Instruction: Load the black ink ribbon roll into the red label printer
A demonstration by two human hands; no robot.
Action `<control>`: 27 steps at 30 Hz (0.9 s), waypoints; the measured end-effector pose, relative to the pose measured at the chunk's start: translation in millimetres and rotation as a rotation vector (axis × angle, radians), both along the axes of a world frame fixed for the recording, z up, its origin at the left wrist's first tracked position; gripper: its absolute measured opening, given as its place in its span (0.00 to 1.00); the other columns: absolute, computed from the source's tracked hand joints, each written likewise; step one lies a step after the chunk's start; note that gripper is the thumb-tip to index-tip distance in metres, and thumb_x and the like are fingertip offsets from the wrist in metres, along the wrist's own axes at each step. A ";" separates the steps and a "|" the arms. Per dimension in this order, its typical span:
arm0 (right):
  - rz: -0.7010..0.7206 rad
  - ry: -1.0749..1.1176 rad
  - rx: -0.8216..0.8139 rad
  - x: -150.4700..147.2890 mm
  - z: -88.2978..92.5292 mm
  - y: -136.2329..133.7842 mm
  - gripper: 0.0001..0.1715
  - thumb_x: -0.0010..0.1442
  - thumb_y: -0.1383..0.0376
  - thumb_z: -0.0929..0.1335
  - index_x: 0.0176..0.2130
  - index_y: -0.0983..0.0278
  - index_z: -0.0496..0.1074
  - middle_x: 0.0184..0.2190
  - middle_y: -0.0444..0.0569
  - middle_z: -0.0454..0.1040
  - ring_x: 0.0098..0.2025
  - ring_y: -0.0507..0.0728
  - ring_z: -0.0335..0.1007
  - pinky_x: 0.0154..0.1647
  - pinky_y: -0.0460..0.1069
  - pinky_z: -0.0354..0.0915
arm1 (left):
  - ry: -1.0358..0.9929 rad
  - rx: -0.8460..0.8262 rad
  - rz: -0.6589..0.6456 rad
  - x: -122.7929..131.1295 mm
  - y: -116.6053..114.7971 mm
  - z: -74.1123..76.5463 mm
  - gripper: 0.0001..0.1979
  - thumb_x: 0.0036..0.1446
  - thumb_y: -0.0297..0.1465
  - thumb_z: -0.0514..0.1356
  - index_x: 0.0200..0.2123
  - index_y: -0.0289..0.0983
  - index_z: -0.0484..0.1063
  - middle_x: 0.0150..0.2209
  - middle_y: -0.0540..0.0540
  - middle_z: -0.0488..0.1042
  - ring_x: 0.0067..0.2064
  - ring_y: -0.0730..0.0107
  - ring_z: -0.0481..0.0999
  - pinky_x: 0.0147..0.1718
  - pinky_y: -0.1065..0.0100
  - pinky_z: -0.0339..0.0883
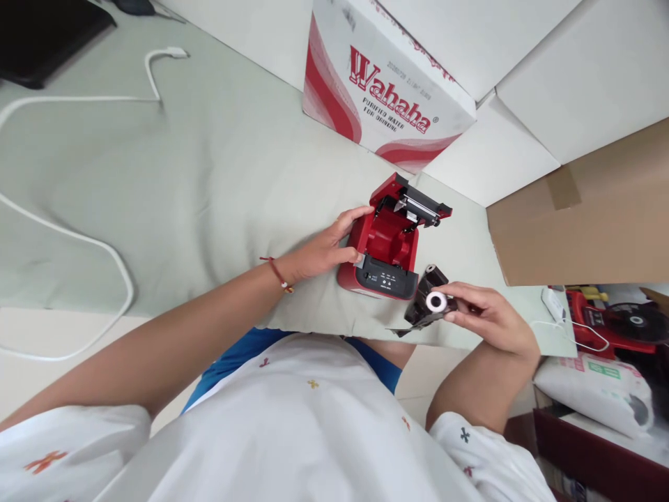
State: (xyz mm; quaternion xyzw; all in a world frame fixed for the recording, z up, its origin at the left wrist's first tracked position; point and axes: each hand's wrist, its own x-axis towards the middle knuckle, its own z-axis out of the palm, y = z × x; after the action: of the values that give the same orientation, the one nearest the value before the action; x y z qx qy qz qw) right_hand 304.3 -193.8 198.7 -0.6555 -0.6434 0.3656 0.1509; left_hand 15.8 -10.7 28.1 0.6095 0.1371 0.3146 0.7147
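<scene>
A small red thermal printer point(384, 240) sits on the pale green cloth with its lid point(412, 199) raised. Its red inner bay holds no roll. My left hand point(327, 252) grips the printer's left side, thumb near the black button panel and a finger at the rear edge. To the right of the printer, my right hand point(488, 314) pinches a small roll point(435, 301) with a white end and a dark core. Around and behind this roll is shiny black wrapping point(418, 310), with another roll-like end showing; I cannot tell how they join.
A Wahaha water carton point(387, 90) stands behind the printer, beside white boxes point(585, 77). A brown cardboard box point(580, 209) is at the right. A white cable point(104, 244) loops across the left, below a dark flat device point(47, 35). Red equipment point(590, 321) stands far right.
</scene>
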 end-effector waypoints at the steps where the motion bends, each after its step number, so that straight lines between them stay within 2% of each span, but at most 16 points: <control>1: -0.016 0.021 0.038 -4.5 7.5 3.1 0.23 0.65 0.49 0.77 0.55 0.56 0.86 0.37 0.47 0.82 0.25 0.50 0.59 0.29 0.49 0.65 | 0.004 0.001 0.005 -0.2 -0.3 0.9 0.46 0.59 0.35 0.68 0.77 0.53 0.55 0.77 0.43 0.63 0.78 0.43 0.63 0.78 0.36 0.57; 3: -0.079 0.021 0.109 -18.7 12.1 18.5 0.25 0.66 0.49 0.77 0.57 0.56 0.85 0.29 0.44 0.75 0.25 0.52 0.58 0.28 0.50 0.63 | 0.004 0.008 0.011 -0.4 -0.8 1.9 0.45 0.59 0.35 0.68 0.77 0.53 0.56 0.78 0.44 0.61 0.79 0.42 0.62 0.79 0.35 0.55; 5: -0.127 -0.059 0.154 -37.6 6.3 42.6 0.26 0.67 0.51 0.75 0.61 0.56 0.83 0.27 0.42 0.73 0.25 0.52 0.59 0.30 0.51 0.65 | -0.003 0.016 0.011 -0.1 -0.7 1.8 0.45 0.59 0.36 0.69 0.77 0.52 0.57 0.79 0.44 0.59 0.80 0.42 0.59 0.80 0.36 0.54; 7: -0.115 -0.219 0.184 -58.4 -3.4 69.2 0.26 0.68 0.58 0.73 0.63 0.57 0.81 0.36 0.46 0.81 0.27 0.53 0.65 0.36 0.53 0.70 | -0.007 0.019 0.008 0.6 -0.1 0.9 0.45 0.59 0.36 0.69 0.77 0.52 0.56 0.80 0.43 0.57 0.80 0.42 0.59 0.80 0.37 0.53; 10: -0.053 -0.548 0.173 -86.7 -16.1 100.5 0.28 0.68 0.64 0.70 0.65 0.59 0.79 0.53 0.55 0.85 0.39 0.60 0.79 0.50 0.59 0.74 | 0.008 0.037 0.010 1.3 1.5 -0.5 0.46 0.59 0.37 0.68 0.77 0.51 0.56 0.79 0.42 0.58 0.79 0.42 0.61 0.79 0.36 0.54; 12: -0.039 -0.720 0.113 -100.3 -22.2 112.4 0.29 0.69 0.63 0.68 0.66 0.58 0.78 0.54 0.58 0.85 0.48 0.68 0.82 0.53 0.62 0.74 | 0.021 0.060 0.021 1.2 2.6 -0.7 0.46 0.58 0.37 0.68 0.77 0.51 0.56 0.78 0.42 0.60 0.79 0.41 0.61 0.80 0.36 0.53; 15: -0.050 -0.820 0.039 -109.6 -30.8 120.2 0.29 0.70 0.64 0.67 0.68 0.57 0.77 0.55 0.60 0.85 0.53 0.73 0.83 0.53 0.65 0.75 | 0.032 0.083 0.030 0.4 3.4 0.0 0.46 0.58 0.36 0.68 0.77 0.52 0.57 0.78 0.43 0.60 0.80 0.41 0.59 0.80 0.35 0.52; 18: -0.037 -0.750 0.039 -105.2 -37.3 118.5 0.31 0.70 0.65 0.68 0.69 0.58 0.76 0.64 0.59 0.81 0.59 0.74 0.81 0.59 0.66 0.75 | 0.035 0.090 0.028 0.0 3.2 0.7 0.45 0.59 0.35 0.68 0.77 0.52 0.57 0.77 0.43 0.61 0.80 0.42 0.59 0.80 0.35 0.51; 22: 0.041 -0.431 0.242 -91.2 -36.7 95.5 0.30 0.73 0.59 0.68 0.71 0.58 0.74 0.74 0.55 0.72 0.71 0.67 0.73 0.70 0.64 0.71 | 0.034 0.097 0.029 -0.1 1.9 1.3 0.46 0.59 0.35 0.68 0.77 0.52 0.56 0.79 0.41 0.58 0.81 0.42 0.58 0.81 0.35 0.50; 25: 0.083 -0.315 0.393 -90.2 -40.7 63.6 0.24 0.76 0.55 0.67 0.66 0.57 0.78 0.70 0.53 0.77 0.68 0.63 0.75 0.72 0.63 0.71 | 0.031 0.118 0.035 -0.4 0.5 1.1 0.46 0.60 0.37 0.68 0.78 0.51 0.55 0.81 0.41 0.56 0.82 0.40 0.57 0.81 0.34 0.50; 27: 0.086 -0.314 0.472 -96.6 -52.6 40.3 0.22 0.78 0.56 0.66 0.64 0.57 0.80 0.65 0.53 0.81 0.66 0.62 0.77 0.71 0.63 0.71 | 0.010 0.128 0.048 -0.4 -0.3 -0.4 0.46 0.61 0.37 0.67 0.78 0.51 0.54 0.81 0.41 0.54 0.82 0.40 0.56 0.82 0.34 0.50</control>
State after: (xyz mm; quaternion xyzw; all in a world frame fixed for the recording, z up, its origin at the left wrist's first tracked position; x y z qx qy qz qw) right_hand 207.7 -153.5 146.1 -0.6230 -0.7533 0.1058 0.1823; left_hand 15.5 -11.0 27.7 0.6519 0.1348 0.3367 0.6660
